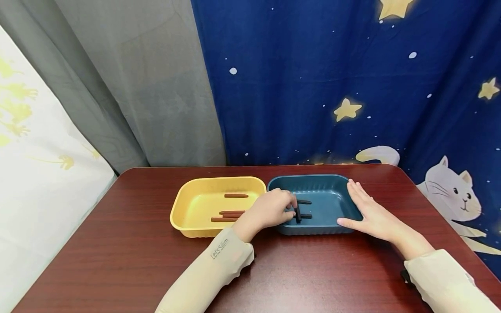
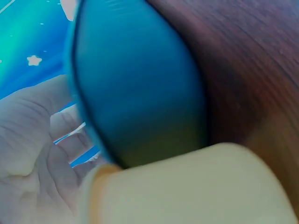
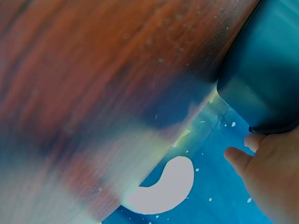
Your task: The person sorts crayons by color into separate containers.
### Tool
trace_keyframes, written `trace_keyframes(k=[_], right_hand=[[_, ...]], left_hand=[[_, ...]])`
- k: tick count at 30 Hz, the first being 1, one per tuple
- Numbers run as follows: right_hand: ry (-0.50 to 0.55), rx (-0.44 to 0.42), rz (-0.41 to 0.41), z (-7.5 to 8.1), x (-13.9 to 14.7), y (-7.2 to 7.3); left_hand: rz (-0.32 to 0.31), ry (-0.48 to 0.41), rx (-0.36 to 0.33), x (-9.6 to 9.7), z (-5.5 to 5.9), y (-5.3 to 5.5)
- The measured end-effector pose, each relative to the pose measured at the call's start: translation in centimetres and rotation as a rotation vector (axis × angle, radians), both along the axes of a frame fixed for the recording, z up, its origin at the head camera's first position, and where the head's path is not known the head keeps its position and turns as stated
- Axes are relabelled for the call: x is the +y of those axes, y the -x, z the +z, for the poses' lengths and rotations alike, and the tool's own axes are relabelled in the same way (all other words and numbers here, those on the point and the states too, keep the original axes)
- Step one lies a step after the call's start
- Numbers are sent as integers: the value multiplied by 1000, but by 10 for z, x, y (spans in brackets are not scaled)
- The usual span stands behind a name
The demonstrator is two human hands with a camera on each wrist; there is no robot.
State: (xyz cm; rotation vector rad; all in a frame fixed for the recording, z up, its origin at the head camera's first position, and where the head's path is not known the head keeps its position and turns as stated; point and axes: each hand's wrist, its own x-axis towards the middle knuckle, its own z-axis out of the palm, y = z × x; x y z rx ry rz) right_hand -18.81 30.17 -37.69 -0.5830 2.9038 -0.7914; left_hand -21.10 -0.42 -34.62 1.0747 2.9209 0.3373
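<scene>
My left hand (image 1: pixel 272 208) reaches over the near left part of the blue tray (image 1: pixel 317 230) and pinches a short black stick (image 1: pixel 298 214) between thumb and fingers. Two more dark sticks lie in that tray, a far one (image 1: pixel 304 201) and a near one (image 1: pixel 307 216), both partly hidden. Fingers straight and spread, my right hand (image 1: pixel 372 217) rests at the blue tray's right rim. In the left wrist view the left hand (image 2: pixel 37 144) is beside the tray's wall (image 2: pixel 140 74), and the stick is hidden. The right wrist view has the right hand (image 3: pixel 275 168) touching the tray's edge.
A yellow tray (image 1: pixel 184 228) stands just left of the blue one. Several brown sticks lie in it, one of them (image 1: pixel 236 195) apart toward the back. Both trays stand on a dark red-brown table (image 1: pixel 129 243), with a star-patterned curtain (image 1: pixel 297 108) behind.
</scene>
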Motion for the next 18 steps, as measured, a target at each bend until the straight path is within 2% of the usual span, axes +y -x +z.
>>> trace_keyframes(k=[6, 9, 11, 16, 18], right_hand=[[1, -5, -2, 0, 0, 0], [-10, 9, 1, 0, 0, -1], [-16, 26, 6, 1, 1, -3], [-20, 96, 15, 4, 7, -9], [-32, 123, 6, 6, 11, -11]], left_hand=[[-57, -96, 47, -23, 13, -19], [-67, -155, 79, -45, 22, -31], [-62, -187, 141, -66, 25, -37], [26, -211, 274, -124, 29, -48], [84, -194, 280, -147, 29, -49]])
